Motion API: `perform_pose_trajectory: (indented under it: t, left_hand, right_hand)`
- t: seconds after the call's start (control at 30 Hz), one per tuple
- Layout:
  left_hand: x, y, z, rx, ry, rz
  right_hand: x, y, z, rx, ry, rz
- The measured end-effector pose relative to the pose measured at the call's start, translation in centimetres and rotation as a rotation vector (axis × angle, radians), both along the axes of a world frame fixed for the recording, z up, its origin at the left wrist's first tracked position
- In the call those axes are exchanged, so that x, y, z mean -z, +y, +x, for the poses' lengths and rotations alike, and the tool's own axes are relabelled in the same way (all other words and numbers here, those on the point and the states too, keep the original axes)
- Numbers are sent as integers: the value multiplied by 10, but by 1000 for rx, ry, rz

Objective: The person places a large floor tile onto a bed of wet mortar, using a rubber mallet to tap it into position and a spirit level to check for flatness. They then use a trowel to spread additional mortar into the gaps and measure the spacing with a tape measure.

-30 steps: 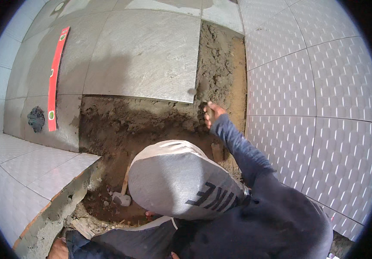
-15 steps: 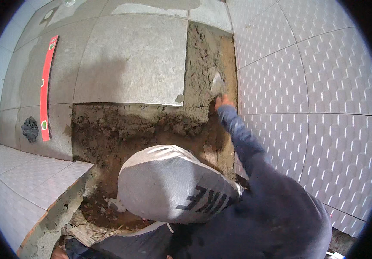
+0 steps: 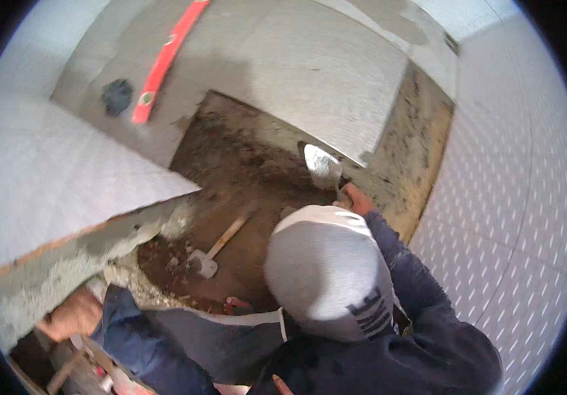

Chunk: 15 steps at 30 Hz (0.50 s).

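My right hand (image 3: 360,199) is closed round the handle of a trowel (image 3: 323,163). The blade catches bright light over the mortar bed, beside the front edge of a large grey floor tile (image 3: 323,79). At the lower left, my left hand (image 3: 73,315) rests against a rough concrete ledge (image 3: 66,276); its fingers are mostly hidden. A short tool with a wooden handle and pale head (image 3: 221,247) lies on the brown soil in front of me. My bent grey-trousered knee (image 3: 323,263) stands between my arms.
A red spirit level (image 3: 168,59) lies on the laid tiles, with a dark crumpled rag (image 3: 117,97) beside it. Textured white wall tiles (image 3: 494,178) rise on the right. A mortar strip (image 3: 415,125) runs along that wall. Various items (image 3: 76,372) sit below my left hand.
My view has swung toward the left. The trowel has moved from the strip by the right wall back to the tile's front edge. More of my left hand and the wooden-handled tool now show.
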<state>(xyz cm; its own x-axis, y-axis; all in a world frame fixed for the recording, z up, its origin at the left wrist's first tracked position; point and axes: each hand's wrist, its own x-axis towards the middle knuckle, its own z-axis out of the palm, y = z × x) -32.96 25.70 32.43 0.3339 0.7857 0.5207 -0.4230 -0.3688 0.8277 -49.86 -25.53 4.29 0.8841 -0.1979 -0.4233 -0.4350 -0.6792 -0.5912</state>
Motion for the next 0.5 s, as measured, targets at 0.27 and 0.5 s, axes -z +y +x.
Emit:
perform_pose_trajectory:
  t: [0.27, 0.5]
  left_hand:
    - [-5, -14, -1, 150, -100, -350]
    - [-5, -18, -1, 87, -124, -277]
  right_hand:
    - [-26, 102, 189, -155, -197, -437]
    - [-5, 149, 269, -129, 34, -487]
